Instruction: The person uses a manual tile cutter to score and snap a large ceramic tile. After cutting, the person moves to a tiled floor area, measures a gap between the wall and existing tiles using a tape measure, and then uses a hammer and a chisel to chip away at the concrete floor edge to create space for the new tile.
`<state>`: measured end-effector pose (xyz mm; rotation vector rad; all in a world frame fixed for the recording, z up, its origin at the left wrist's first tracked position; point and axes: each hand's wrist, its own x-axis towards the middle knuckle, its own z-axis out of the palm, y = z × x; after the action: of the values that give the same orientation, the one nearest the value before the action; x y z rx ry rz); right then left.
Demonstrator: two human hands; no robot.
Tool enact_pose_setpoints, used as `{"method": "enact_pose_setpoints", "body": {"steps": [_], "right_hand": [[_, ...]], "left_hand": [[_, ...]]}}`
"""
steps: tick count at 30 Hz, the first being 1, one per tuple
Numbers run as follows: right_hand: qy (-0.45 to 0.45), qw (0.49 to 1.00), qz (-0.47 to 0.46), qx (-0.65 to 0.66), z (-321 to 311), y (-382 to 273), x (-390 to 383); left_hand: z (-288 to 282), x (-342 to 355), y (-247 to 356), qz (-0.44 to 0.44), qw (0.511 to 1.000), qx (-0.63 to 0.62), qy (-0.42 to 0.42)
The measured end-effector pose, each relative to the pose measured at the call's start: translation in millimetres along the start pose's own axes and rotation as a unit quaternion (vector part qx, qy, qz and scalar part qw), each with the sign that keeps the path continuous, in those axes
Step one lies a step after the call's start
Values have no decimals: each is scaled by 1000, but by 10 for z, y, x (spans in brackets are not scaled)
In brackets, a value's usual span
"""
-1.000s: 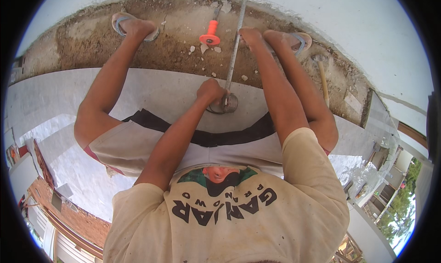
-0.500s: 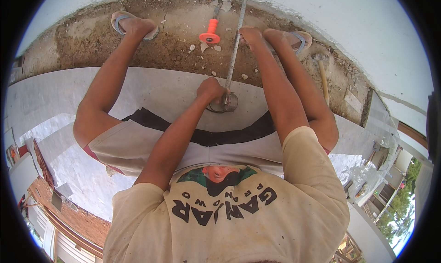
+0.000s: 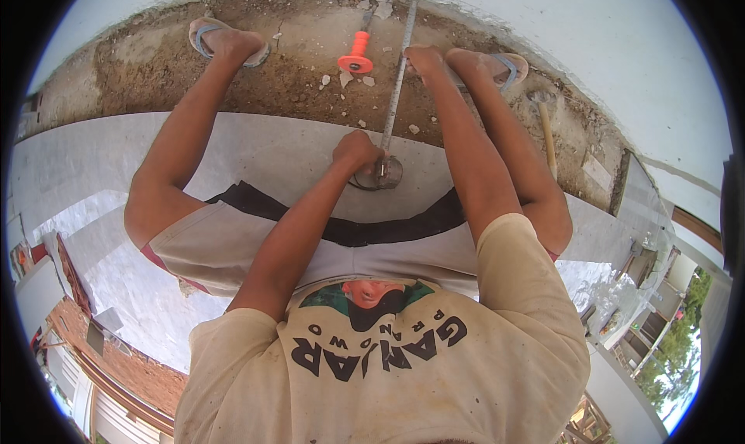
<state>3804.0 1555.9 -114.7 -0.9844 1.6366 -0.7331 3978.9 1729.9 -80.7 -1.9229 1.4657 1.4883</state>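
A tape measure's case (image 3: pixel 389 172) rests over the pale slab between my knees. My left hand (image 3: pixel 357 151) is closed around its left side, with its fingers partly hidden. From the case, the metal blade (image 3: pixel 397 83) runs straight out across the dirt to the base of the white wall. Farther along, my right hand (image 3: pixel 423 59) is closed at the blade's right edge, fingers bent against it beside my right foot. To the left of the blade lies a chisel with an orange handle and round guard (image 3: pixel 355 62), touched by neither hand.
Broken chips (image 3: pixel 345 79) lie scattered on the dirt strip (image 3: pixel 303 95). A wooden-handled hammer (image 3: pixel 547 130) lies right of my right leg. The white wall (image 3: pixel 605 48) bounds the far side. My sandalled feet stand apart on the dirt, and the pale slab (image 3: pixel 272 145) is nearer.
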Motion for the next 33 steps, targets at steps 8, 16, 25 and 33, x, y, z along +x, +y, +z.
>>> {"method": "enact_pose_setpoints", "body": {"steps": [8, 16, 25, 33], "right_hand": [[9, 1000, -4, -24, 46, -22, -30], [10, 1000, 12, -19, -12, -3, -13], [17, 1000, -2, 4, 30, -52, -86], [15, 1000, 1, -14, 33, -65, -103]], "left_hand": [[57, 42, -70, 24, 999, -17, 38], [-14, -32, 15, 5, 1000, -6, 1], [-6, -3, -18, -8, 1000, -7, -1], [-16, -33, -27, 2, 1000, -19, 5]]}}
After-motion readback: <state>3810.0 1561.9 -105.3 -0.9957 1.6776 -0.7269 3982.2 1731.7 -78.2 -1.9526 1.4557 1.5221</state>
